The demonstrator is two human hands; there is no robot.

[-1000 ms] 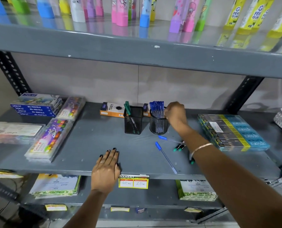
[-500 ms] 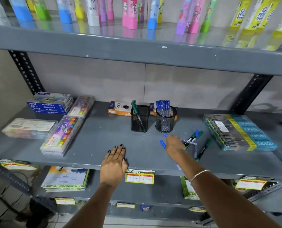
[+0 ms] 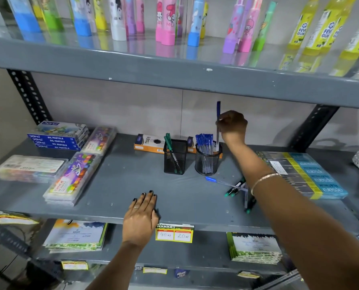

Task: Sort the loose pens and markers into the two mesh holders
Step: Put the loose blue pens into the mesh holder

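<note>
Two black mesh holders stand mid-shelf: a square holder with green markers and a round holder full of blue-capped pens. My right hand grips a blue pen upright, its lower end at the round holder's rim. My left hand lies flat and open on the shelf's front edge. On the shelf right of the round holder lie a loose blue pen and a few green markers, partly hidden by my right forearm.
Oil pastel boxes and crayon cases fill the shelf's left side. An orange box lies behind the holders. A stack of blue-yellow packs sits at the right. The upper shelf edge hangs just above my right hand.
My right hand picked a blue pen off the shelf and lifted it up and back to the round holder. The left hand stayed put.
</note>
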